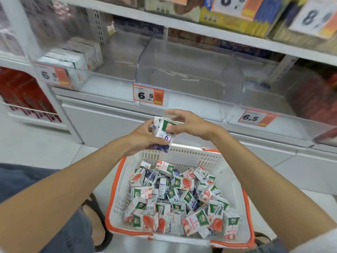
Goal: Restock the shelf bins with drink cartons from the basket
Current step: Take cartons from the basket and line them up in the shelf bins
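Clear plastic middle bin [189,70] on the white metal shelf [91,99] looks bare. The white orange-rimmed plastic basket [182,154] sits below. Both grips are clamped: left hand [144,137] and right hand [189,125] pinch a small bunch of white-and-green drink cartons [163,132] just above the basket. I'd square them up first (labels out), then load from the back.

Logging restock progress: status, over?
Left hand and right hand grip cartons above the basket. Middle bin straight ahead. Nothing blocking.
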Motion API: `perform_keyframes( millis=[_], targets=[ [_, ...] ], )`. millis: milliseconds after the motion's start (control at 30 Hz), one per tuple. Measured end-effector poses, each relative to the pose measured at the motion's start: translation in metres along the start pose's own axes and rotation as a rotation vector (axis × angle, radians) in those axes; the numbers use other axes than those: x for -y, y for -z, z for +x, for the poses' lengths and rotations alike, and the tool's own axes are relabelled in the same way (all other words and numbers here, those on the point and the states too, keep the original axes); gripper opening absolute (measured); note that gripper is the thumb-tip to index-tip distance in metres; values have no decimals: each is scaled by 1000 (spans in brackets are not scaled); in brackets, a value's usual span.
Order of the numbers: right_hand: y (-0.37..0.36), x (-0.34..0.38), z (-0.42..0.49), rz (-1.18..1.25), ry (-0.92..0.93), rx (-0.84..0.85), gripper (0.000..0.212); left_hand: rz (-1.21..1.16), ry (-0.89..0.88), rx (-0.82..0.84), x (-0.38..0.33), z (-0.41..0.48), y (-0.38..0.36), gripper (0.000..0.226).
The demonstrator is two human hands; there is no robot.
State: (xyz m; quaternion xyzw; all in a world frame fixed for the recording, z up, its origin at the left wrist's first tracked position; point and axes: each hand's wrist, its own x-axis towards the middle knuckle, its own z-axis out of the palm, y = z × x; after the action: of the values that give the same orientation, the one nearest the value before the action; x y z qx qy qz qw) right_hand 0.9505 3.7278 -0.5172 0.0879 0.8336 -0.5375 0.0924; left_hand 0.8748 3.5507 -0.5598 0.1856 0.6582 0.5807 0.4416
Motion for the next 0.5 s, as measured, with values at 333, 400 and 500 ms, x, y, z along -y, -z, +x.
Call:
perform_keyframes(
  millis=[333, 400, 500],
  targets=[
    [55, 80, 46, 49, 167, -301, 57, 423, -439, -321, -104, 20, 51, 103],
    [67, 82, 65, 26, 183, -420, 59, 607, -493, -493, -106, 30, 70, 109],
    [74, 76, 96, -46, 154, -528, 69, 925, -356, -570, -94, 47, 91, 115]
  ],
)
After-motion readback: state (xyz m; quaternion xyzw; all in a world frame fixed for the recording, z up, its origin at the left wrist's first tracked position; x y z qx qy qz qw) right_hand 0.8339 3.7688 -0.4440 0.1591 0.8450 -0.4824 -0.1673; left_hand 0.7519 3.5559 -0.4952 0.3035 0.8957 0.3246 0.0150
